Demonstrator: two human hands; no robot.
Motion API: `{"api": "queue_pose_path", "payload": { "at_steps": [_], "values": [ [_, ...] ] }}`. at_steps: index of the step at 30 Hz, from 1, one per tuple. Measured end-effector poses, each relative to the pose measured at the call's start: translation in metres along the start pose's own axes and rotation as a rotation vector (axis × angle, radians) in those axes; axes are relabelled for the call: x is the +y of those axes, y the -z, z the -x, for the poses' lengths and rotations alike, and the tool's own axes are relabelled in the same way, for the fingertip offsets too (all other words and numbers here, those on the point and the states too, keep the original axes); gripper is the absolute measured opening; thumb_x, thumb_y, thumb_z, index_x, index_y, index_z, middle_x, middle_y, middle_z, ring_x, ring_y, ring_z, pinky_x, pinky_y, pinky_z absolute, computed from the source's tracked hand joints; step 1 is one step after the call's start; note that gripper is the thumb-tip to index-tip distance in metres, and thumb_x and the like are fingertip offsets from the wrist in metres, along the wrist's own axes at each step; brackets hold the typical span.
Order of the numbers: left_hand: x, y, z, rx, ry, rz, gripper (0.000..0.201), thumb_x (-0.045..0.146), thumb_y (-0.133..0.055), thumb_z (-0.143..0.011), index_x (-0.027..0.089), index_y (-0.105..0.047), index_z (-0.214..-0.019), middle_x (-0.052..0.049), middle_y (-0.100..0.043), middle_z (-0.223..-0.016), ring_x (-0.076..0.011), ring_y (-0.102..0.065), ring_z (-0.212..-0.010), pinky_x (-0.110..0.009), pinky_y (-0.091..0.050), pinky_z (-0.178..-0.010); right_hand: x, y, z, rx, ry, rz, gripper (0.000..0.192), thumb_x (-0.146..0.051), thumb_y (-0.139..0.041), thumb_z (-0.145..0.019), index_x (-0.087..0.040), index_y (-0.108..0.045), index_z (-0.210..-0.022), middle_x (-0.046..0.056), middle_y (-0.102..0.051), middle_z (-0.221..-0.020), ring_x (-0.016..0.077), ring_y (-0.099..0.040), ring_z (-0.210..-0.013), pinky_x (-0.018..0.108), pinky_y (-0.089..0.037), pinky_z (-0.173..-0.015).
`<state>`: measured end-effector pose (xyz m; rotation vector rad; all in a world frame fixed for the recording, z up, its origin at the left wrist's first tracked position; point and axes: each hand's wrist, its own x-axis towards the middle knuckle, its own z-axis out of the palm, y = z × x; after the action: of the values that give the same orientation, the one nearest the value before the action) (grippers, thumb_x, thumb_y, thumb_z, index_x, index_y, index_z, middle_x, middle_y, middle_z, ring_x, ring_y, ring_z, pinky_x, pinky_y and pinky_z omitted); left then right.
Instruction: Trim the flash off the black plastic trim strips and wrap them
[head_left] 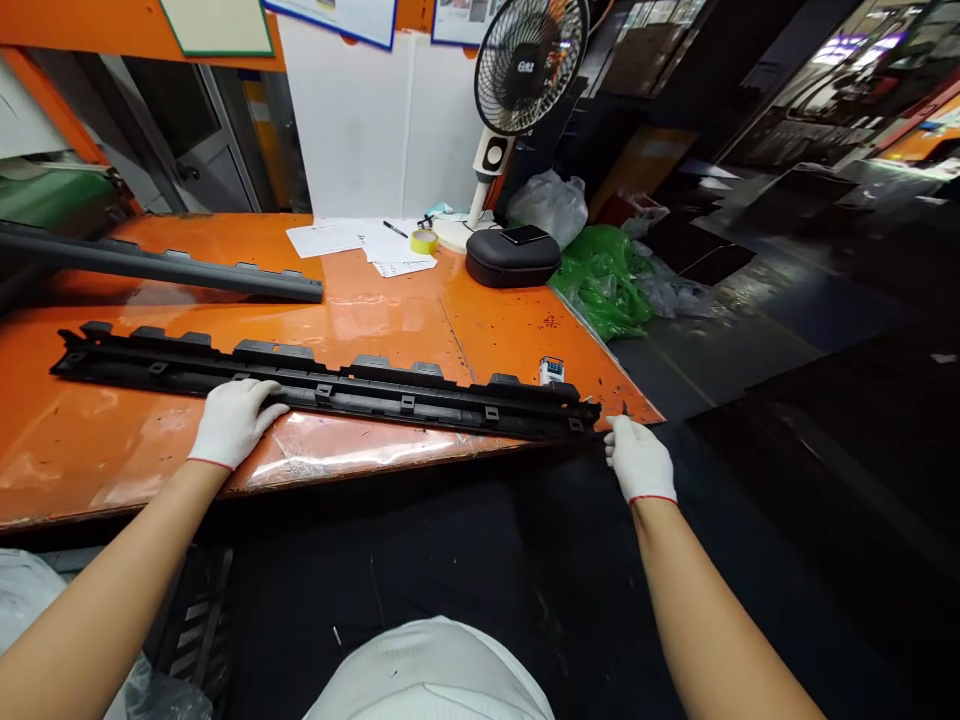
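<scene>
A long black plastic trim strip lies along the front of the orange table, its ribbed, clipped side facing up. My left hand, in a white glove, grips the strip's near edge left of its middle, with the thumb along the edge. At the strip's right end, my right hand, gloved too, has its fingers curled around the corner. Part of that grip is hidden behind the fingers. Beyond the strip's right part stands a small white device with a blue display.
Another dark strip lies farther back on the orange table. At the back are papers, yellow tape, a white-based fan and a black case with a phone on top. Green plastic bags sit past the table's right edge.
</scene>
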<state>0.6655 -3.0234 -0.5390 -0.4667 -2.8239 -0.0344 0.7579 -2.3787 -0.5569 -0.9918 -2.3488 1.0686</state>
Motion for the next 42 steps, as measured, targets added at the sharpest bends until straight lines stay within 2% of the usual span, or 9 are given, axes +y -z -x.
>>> {"api": "queue_pose_path", "payload": {
  "at_steps": [2,5,11,18,21,27,33,36,42],
  "values": [
    [0.007,-0.002,0.012,0.024,0.017,0.027,0.05,0.056,-0.054,-0.105,0.017,-0.078,-0.124,-0.016,-0.079,-0.102,-0.0364,-0.072,-0.095,-0.045,-0.046,-0.081,-0.009,0.004,0.018,0.053,-0.134,-0.171,0.044,-0.051,-0.056,-0.084,-0.017,-0.075,-0.104,0.004,-0.066,-0.076,0.0187,-0.059,-0.064,0.031,-0.049,-0.056],
    [0.023,-0.002,0.023,0.021,0.014,0.032,0.047,0.058,-0.053,-0.106,0.022,-0.083,-0.112,-0.013,-0.079,-0.1,-0.0347,-0.071,-0.093,-0.044,-0.045,-0.079,-0.03,0.004,0.052,-0.015,-0.121,-0.334,0.035,-0.047,-0.066,-0.08,-0.02,-0.071,-0.102,0.0,-0.06,-0.074,0.0159,-0.055,-0.061,0.028,-0.045,-0.05],
    [0.053,0.0,0.032,0.086,-0.003,0.097,0.05,0.062,-0.054,-0.108,0.024,-0.085,-0.099,-0.011,-0.081,-0.097,-0.0315,-0.071,-0.087,-0.044,-0.043,-0.078,-0.067,-0.027,0.122,-0.442,-0.133,-0.436,0.037,-0.055,-0.076,-0.081,-0.022,-0.068,-0.097,0.001,-0.065,-0.067,0.0162,-0.059,-0.054,0.027,-0.047,-0.046],
    [0.053,-0.008,0.034,0.161,-0.002,0.175,0.05,0.063,-0.056,-0.107,0.023,-0.085,-0.097,-0.012,-0.081,-0.097,-0.033,-0.073,-0.086,-0.046,-0.045,-0.078,-0.075,-0.073,0.181,-0.802,-0.149,-0.413,0.047,-0.066,-0.066,-0.085,-0.021,-0.066,-0.099,-0.001,-0.067,-0.06,0.0155,-0.059,-0.046,0.025,-0.044,-0.044],
    [0.051,-0.011,0.034,0.165,0.01,0.195,0.049,0.064,-0.058,-0.107,0.024,-0.085,-0.096,-0.011,-0.081,-0.097,-0.032,-0.073,-0.086,-0.046,-0.046,-0.078,-0.078,-0.081,0.191,-0.842,-0.136,-0.417,0.046,-0.065,-0.064,-0.088,-0.021,-0.066,-0.101,-0.002,-0.068,-0.059,0.0151,-0.058,-0.045,0.025,-0.043,-0.044],
    [0.05,-0.011,0.037,0.137,0.085,0.246,0.046,0.066,-0.063,-0.103,0.026,-0.085,-0.097,-0.01,-0.082,-0.1,-0.0316,-0.074,-0.093,-0.045,-0.047,-0.083,-0.098,-0.088,0.191,-0.78,-0.131,-0.397,0.04,-0.059,-0.061,-0.088,-0.021,-0.067,-0.095,-0.004,-0.064,-0.054,0.0132,-0.052,-0.041,0.025,-0.039,-0.044],
    [0.049,-0.009,0.039,0.114,0.116,0.249,0.048,0.068,-0.062,-0.102,0.027,-0.086,-0.097,-0.009,-0.082,-0.1,-0.0308,-0.073,-0.093,-0.045,-0.048,-0.085,-0.127,-0.106,0.205,-0.902,-0.054,-0.384,0.031,-0.051,-0.055,-0.091,-0.022,-0.064,-0.088,-0.002,-0.065,-0.053,0.0126,-0.048,-0.038,0.025,-0.035,-0.042],
    [0.048,-0.008,0.041,0.121,0.118,0.243,0.049,0.068,-0.062,-0.102,0.027,-0.087,-0.096,-0.009,-0.083,-0.101,-0.0296,-0.073,-0.091,-0.043,-0.049,-0.085,-0.139,-0.117,0.212,-0.939,-0.069,-0.364,0.025,-0.045,-0.054,-0.09,-0.022,-0.062,-0.084,-0.002,-0.065,-0.053,0.0122,-0.047,-0.038,0.024,-0.035,-0.041],
    [0.045,-0.012,0.043,0.119,0.135,0.2,0.046,0.065,-0.063,-0.102,0.026,-0.088,-0.1,-0.01,-0.083,-0.104,-0.03,-0.072,-0.092,-0.042,-0.047,-0.081,-0.146,-0.126,0.214,-0.987,-0.094,-0.323,0.026,-0.043,-0.054,-0.091,-0.02,-0.066,-0.088,-0.001,-0.066,-0.054,0.0128,-0.048,-0.039,0.023,-0.034,-0.04]
  ]
}}
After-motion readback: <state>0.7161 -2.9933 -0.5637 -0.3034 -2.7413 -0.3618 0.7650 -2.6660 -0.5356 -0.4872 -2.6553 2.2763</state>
